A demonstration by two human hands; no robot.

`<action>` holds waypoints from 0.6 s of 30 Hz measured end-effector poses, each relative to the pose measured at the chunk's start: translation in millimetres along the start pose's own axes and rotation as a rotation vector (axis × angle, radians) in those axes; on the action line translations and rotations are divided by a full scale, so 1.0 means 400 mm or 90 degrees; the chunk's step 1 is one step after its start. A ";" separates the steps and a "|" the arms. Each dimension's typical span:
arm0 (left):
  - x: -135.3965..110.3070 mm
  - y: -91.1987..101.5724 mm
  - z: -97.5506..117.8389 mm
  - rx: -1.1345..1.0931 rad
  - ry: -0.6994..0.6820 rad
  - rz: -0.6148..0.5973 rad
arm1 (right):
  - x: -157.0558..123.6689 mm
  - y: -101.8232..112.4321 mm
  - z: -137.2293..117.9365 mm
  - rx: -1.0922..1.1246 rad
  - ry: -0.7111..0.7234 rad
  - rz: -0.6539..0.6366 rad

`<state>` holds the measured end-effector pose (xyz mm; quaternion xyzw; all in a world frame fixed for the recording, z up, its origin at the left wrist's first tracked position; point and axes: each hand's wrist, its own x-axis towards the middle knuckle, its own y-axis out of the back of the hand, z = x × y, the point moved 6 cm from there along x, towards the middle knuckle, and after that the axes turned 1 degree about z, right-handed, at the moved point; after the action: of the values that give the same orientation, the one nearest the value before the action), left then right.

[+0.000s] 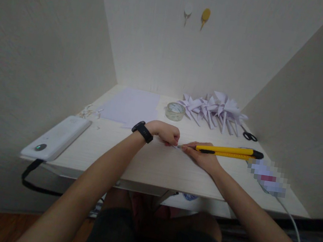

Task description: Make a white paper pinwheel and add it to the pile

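My left hand (166, 132), a black watch (143, 131) on its wrist, is closed over the middle of the desk. Its fingers pinch a small white piece of paper (175, 146), mostly hidden by the hand. A yellow utility knife (230, 151) with a black end is gripped in my right hand (202, 155), its handle pointing right. The blade end meets the paper beside my left fingertips; whether it has cut in cannot be made out.
White paper sheets (132, 104) lie at the back left, with a tape roll (175, 112) beside them. Several paper pinwheels (212, 106) are piled back right, near black-handled scissors (250, 136). Paper scraps (91, 111) and a white power bank (57, 138) are left; a blurred-out device (268, 178) lies right.
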<state>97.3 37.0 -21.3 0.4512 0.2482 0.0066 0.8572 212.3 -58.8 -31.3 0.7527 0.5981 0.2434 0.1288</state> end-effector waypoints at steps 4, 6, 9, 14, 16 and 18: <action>0.000 0.000 -0.002 -0.025 0.004 -0.003 | 0.001 -0.001 0.002 -0.011 0.004 -0.004; 0.000 0.001 0.001 -0.030 0.003 -0.004 | 0.001 -0.001 0.003 -0.017 0.005 -0.005; -0.003 0.002 0.004 -0.023 0.009 -0.002 | 0.002 -0.001 0.002 -0.016 0.008 -0.003; -0.012 0.006 0.001 -0.034 0.005 0.013 | 0.001 0.004 0.000 -0.027 0.040 0.010; -0.016 0.010 0.000 -0.052 -0.009 0.031 | -0.004 0.008 -0.009 -0.060 0.100 0.020; -0.020 0.013 0.001 -0.057 -0.025 0.044 | -0.014 0.010 -0.025 -0.099 0.185 0.030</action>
<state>91.7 38.0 -13.7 0.4205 0.2147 0.0388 0.8807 209.6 -66.3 -22.0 0.7111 0.5720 0.3981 0.0932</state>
